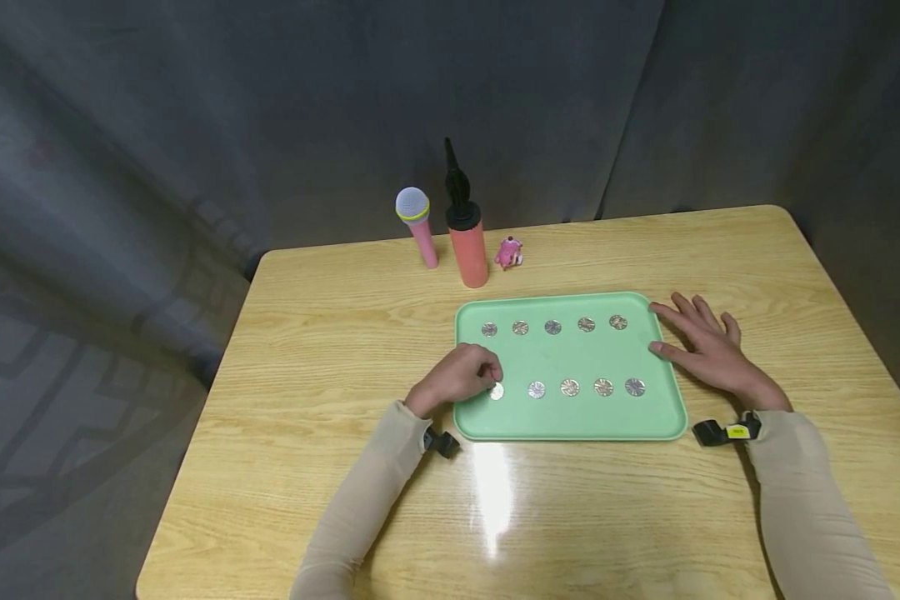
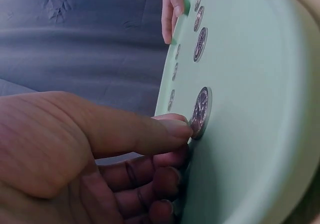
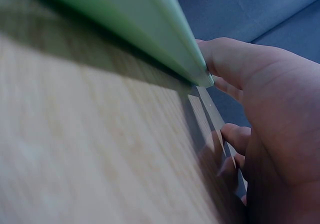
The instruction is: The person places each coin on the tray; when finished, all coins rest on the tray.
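Note:
A light green tray [image 1: 570,427] holds two rows of silver coins. At the left end of the near row, my left hand [image 1: 461,373] pinches a coin [image 2: 201,113] by its edge. Its thumb tip overlaps that edge in the left wrist view, and the other fingers curl beneath. My right hand [image 1: 708,350] is at the tray's right side, fingers spread. Thumb and index finger touch the rim there; the remaining fingers reach out over the table. The far row of coins [image 1: 552,327] lies flat along the tray's back side.
Behind the tray stand a pink toy microphone [image 1: 423,237], a coral hand pump [image 1: 470,254] with a black nozzle, and a small pink figurine [image 1: 508,253]. The wooden table [image 1: 330,358] ends at the back against a dark grey curtain [image 1: 330,125].

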`<move>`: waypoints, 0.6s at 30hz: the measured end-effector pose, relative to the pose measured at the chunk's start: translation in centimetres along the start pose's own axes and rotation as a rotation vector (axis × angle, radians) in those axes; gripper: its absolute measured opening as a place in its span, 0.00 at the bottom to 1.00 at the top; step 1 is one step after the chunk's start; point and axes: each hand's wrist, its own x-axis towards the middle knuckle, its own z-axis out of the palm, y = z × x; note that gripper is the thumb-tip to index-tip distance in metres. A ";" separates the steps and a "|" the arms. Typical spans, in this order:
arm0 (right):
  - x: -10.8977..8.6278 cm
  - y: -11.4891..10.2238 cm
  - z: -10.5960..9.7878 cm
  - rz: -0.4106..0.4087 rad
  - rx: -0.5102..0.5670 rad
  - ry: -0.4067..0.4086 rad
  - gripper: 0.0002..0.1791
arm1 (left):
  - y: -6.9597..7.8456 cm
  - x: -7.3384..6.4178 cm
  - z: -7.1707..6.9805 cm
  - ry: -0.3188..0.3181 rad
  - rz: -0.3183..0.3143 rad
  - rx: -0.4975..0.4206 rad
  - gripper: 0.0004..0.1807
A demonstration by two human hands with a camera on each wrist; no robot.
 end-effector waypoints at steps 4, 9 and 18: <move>0.0 0.1 -0.1 -0.001 -0.001 0.000 0.38 | 0.0 0.0 0.0 0.001 0.008 0.005 0.07; 0.0 0.1 -0.2 0.002 -0.004 -0.003 0.38 | 0.0 0.1 0.0 0.001 0.017 0.003 0.07; 0.0 0.0 -0.1 0.001 -0.004 -0.007 0.38 | -0.3 -0.2 -0.8 0.021 0.097 0.010 0.03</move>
